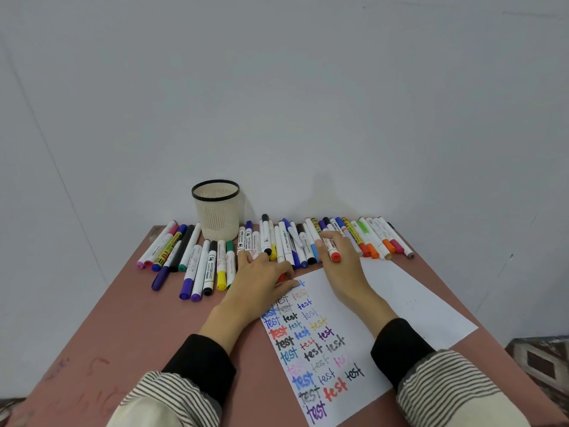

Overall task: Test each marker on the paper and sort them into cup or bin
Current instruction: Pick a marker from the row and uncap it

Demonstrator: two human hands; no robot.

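Observation:
My right hand (340,266) grips a white marker with a red end (332,249) just above the row of markers (295,241) at the back of the table. My left hand (261,282) rests at the top left corner of the white paper (400,297), its fingertips curled over a small red piece, apparently a red cap (281,277). The paper's left half is covered with the word "test" in many colours. A cream cup with a black rim (217,208) stands at the back left. No bin is in view.
More markers (191,260) lie in a loose group left of and in front of the cup. The brown table (138,334) meets a white wall at the back. Its right edge drops to a patterned floor (542,359).

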